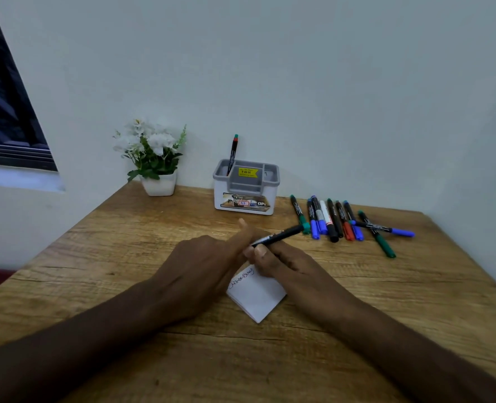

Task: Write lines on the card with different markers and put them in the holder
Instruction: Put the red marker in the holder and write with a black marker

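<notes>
White card (257, 298) flat on the wooden table (124, 257), just under both hands, one scribbled line along its far edge. Black marker (278, 235) gripped in right hand (276, 261), fingers curled round the barrel, rear end pointing away to the right. Left hand (203, 263) touching the marker's near end; grip there impossible to tell. Holder (246, 187) beyond the hands, one marker (233, 154) upright inside. Loose markers (342, 222) right of the right hand. Potted flowers (152, 158) far left.

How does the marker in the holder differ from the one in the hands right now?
The marker in the holder stands nearly upright in a rear left compartment, untouched; the marker in the hands lies slanted above the card, gripped by the right hand with the left hand at its near end. The first shows a green-and-red tip, the second green. Both have black barrels.
</notes>
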Available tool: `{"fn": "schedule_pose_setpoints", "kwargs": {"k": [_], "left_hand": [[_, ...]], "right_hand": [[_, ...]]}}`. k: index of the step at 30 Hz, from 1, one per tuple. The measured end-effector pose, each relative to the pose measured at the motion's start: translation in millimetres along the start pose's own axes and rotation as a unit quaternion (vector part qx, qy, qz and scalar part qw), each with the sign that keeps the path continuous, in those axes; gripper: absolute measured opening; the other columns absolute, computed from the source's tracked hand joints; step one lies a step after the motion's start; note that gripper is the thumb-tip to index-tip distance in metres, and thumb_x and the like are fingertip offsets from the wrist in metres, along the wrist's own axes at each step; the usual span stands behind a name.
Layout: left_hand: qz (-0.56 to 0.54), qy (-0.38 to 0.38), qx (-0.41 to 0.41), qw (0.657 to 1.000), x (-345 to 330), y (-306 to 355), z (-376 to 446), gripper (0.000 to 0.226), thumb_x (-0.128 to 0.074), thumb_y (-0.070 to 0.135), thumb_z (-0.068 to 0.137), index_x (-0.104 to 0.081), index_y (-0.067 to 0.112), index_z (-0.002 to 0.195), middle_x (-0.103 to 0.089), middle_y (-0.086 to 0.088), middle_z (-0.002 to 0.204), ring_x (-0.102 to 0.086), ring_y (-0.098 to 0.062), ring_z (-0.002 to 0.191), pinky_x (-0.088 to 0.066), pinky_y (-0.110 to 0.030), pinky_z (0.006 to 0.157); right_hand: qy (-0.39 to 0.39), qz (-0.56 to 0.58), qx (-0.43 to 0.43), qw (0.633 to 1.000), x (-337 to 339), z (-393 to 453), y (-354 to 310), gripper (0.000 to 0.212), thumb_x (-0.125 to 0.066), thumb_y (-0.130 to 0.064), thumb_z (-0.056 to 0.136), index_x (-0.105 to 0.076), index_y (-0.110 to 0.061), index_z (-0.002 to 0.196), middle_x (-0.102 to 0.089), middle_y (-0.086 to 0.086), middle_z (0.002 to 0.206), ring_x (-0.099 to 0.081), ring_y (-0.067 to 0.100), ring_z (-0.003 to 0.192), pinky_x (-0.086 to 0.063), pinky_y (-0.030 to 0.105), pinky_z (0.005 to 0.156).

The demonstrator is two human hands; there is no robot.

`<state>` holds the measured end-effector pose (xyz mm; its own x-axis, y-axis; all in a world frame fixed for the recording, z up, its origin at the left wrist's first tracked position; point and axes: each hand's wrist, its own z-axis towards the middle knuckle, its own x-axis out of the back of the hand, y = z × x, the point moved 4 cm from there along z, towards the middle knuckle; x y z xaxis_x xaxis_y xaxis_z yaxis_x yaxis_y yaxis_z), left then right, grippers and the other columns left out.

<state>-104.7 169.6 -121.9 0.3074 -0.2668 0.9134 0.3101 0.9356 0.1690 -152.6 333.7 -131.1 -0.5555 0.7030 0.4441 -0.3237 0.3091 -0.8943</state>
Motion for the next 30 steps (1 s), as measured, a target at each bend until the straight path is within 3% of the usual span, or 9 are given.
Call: {"fn": "schedule_pose_setpoints", "kwargs": {"k": [3, 6, 8, 11, 13, 15, 17, 21, 30], "left_hand": [[0.006, -0.002, -0.005, 1.000, 3, 2, -2, 0.051, -0.003, 0.071, 0.097, -0.017, 0.056, 0.144, -0.054, 0.009, 0.065, -0.051, -0.006, 0.055, -0.041, -0.031, 0.049], [-0.036, -0.023, 0.030, 0.999, 11, -11, 0, 0.053, -0.024, 0.082, 0.089, -0.032, 0.055, 0.133, -0.055, 0.008, 0.063, -0.055, -0.005, 0.059, -0.036, -0.023, 0.050], [-0.025, -0.057, 0.029, 0.998, 12, -20, 0, 0.055, -0.039, 0.085, 0.084, -0.033, 0.057, 0.131, -0.054, 0.010, 0.064, -0.055, -0.004, 0.063, -0.034, -0.021, 0.052], [0.008, -0.115, 0.015, 0.993, 8, -25, -2, 0.052, -0.046, 0.086, 0.082, -0.040, 0.059, 0.125, -0.055, 0.013, 0.066, -0.053, -0.002, 0.062, -0.036, -0.023, 0.054], [-0.004, -0.119, 0.014, 0.993, 5, -25, -1, 0.050, -0.049, 0.087, 0.081, -0.046, 0.056, 0.120, -0.055, 0.013, 0.064, -0.054, 0.000, 0.064, -0.036, -0.024, 0.054], [-0.003, -0.108, 0.006, 0.994, 4, -22, 0, 0.050, -0.051, 0.086, 0.080, -0.047, 0.056, 0.119, -0.054, 0.013, 0.062, -0.055, 0.002, 0.067, -0.034, -0.023, 0.053], [-0.009, -0.095, 0.004, 0.995, 2, -20, 0, 0.050, -0.053, 0.085, 0.079, -0.046, 0.056, 0.119, -0.054, 0.014, 0.061, -0.055, 0.002, 0.067, -0.033, -0.023, 0.052], [-0.024, -0.086, 0.001, 0.996, -1, -17, -1, 0.051, -0.055, 0.083, 0.080, -0.045, 0.056, 0.121, -0.054, 0.013, 0.060, -0.057, -0.003, 0.066, -0.039, -0.022, 0.051], [-0.008, -0.088, 0.001, 0.996, 0, -18, -1, 0.047, -0.054, 0.084, 0.081, -0.057, 0.053, 0.116, -0.053, 0.015, 0.061, -0.055, -0.001, 0.063, -0.032, -0.020, 0.052]], "right_hand": [[0.023, 0.031, -0.001, 0.999, 0, -1, 2, 0.037, -0.043, -0.063, 0.099, -0.067, -0.053, 0.125, -0.070, -0.038, 0.112, -0.063, -0.016, 0.107, -0.049, 0.019, 0.095], [0.096, 0.139, -0.010, 0.986, 5, 2, 10, 0.037, -0.051, -0.062, 0.093, -0.076, -0.045, 0.115, -0.079, -0.007, 0.110, -0.074, 0.008, 0.104, -0.059, 0.032, 0.101], [0.129, 0.236, -0.031, 0.963, 8, 6, 16, 0.038, -0.055, -0.052, 0.096, -0.080, -0.034, 0.117, -0.078, 0.011, 0.107, -0.074, 0.021, 0.094, -0.062, 0.033, 0.092], [0.140, 0.314, -0.045, 0.938, 11, 7, 20, 0.038, -0.052, -0.033, 0.106, -0.078, -0.007, 0.113, -0.076, 0.014, 0.096, -0.071, 0.019, 0.082, -0.064, 0.028, 0.078], [0.151, 0.326, -0.057, 0.931, 13, 6, 22, 0.030, -0.056, -0.023, 0.106, -0.075, 0.000, 0.106, -0.080, 0.014, 0.094, -0.075, 0.020, 0.080, -0.065, 0.028, 0.077], [0.155, 0.282, -0.061, 0.945, 15, 5, 22, 0.012, -0.067, -0.010, 0.100, -0.076, -0.002, 0.102, -0.081, 0.014, 0.093, -0.077, 0.023, 0.084, -0.065, 0.034, 0.082], [0.159, 0.172, -0.052, 0.971, 19, 6, 20, 0.010, -0.075, -0.002, 0.091, -0.077, -0.008, 0.098, -0.082, 0.008, 0.091, -0.079, 0.020, 0.087, -0.064, 0.037, 0.086], [0.172, -0.009, -0.004, 0.985, 24, 9, 9, 0.009, -0.077, -0.009, 0.087, -0.079, -0.018, 0.088, -0.080, -0.006, 0.078, -0.076, 0.009, 0.069, -0.061, 0.021, 0.069], [0.154, -0.093, 0.022, 0.983, 22, 13, 15, 0.009, -0.080, -0.016, 0.087, -0.081, -0.025, 0.087, -0.078, -0.011, 0.084, -0.070, 0.000, 0.078, -0.051, 0.011, 0.064]]}}
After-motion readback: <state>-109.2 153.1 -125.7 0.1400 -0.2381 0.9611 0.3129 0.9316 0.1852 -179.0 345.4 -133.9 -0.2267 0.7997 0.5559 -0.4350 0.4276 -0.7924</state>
